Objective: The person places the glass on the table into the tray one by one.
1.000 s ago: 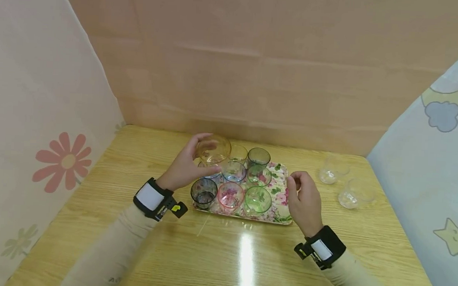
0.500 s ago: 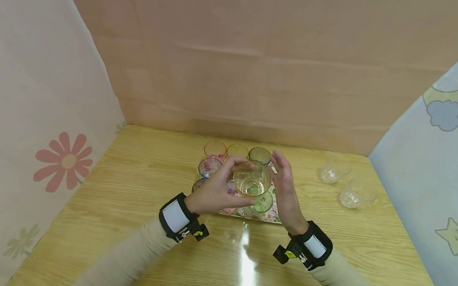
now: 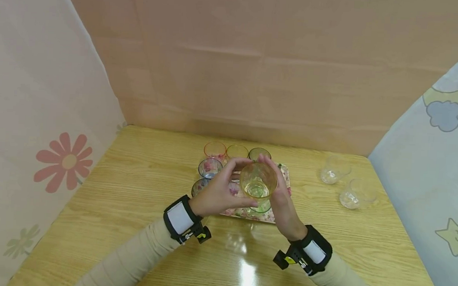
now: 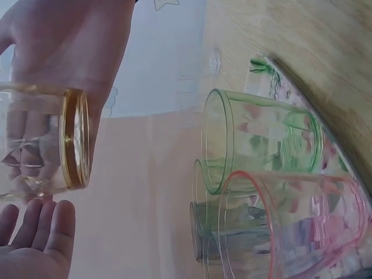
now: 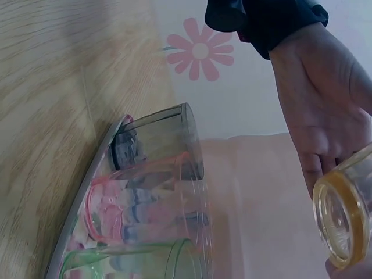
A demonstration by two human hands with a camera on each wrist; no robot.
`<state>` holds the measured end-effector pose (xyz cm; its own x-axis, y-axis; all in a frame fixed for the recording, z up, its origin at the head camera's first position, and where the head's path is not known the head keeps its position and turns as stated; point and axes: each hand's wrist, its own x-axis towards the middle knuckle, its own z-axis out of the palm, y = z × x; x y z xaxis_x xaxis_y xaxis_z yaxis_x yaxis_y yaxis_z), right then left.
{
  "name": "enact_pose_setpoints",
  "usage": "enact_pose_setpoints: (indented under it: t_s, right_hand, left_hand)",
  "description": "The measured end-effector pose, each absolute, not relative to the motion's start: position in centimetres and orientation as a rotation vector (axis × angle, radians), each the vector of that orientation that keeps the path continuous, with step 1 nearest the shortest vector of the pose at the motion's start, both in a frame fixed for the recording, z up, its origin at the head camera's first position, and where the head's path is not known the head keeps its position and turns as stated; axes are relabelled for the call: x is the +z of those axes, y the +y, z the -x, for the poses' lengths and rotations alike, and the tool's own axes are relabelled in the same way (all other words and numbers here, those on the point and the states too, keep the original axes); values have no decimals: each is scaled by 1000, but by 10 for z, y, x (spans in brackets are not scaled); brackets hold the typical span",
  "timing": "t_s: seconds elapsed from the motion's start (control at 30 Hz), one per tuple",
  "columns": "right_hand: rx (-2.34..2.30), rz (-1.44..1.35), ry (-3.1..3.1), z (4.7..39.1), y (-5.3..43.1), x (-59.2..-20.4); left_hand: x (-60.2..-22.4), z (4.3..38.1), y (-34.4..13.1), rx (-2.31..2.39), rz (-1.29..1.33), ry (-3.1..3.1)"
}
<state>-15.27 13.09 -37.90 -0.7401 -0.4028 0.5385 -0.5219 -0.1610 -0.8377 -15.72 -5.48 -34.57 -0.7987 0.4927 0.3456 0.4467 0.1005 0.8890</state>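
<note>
Above the floral tray [image 3: 287, 177], my left hand [image 3: 220, 192] grips an amber-tinted glass [image 3: 258, 181], thumb at the near side and fingers round the far side. My right hand [image 3: 286, 208] lies along the glass's right side with its fingers straight, at the rim. The left wrist view shows the amber base ring of the glass [image 4: 74, 139] with the right palm behind it. Under the hands stand a green glass [image 4: 264, 139] and a pink glass [image 4: 317, 226]. Part of the tray is hidden by my hands.
Along the tray's back row are a red-rimmed glass [image 3: 215, 149], a yellow glass [image 3: 237, 151] and a grey glass [image 3: 258, 153]. A blue glass [image 3: 210, 169] and a dark glass [image 3: 199, 187] stand at its left. Two clear glasses [image 3: 334, 171] sit on the table at right.
My left hand has carried the amber glass from the tray's back left to the right and nearer. The right hand has come in from the right and now touches the glass.
</note>
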Motion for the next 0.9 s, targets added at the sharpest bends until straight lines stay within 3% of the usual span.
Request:
enact_pose_setpoints:
  t_s: [0.13,0.33,0.67,0.9]
  right_hand:
    - [2022,-1138,-1969,152,135,-379]
    - [2012,-1216,-1868,152,141,-385]
    - [2008,-1075,-1784,155,151,-390]
    - [2002,-992,-1789,155,169,-390]
  left_hand:
    - [-365,170,-57,1904,-1003,2311]
    - [-365,173,-61,1958,-913,2289]
    - [-364,175,-72,1932,-886,2363]
    - [-387,197,-110,2095,-572,2713]
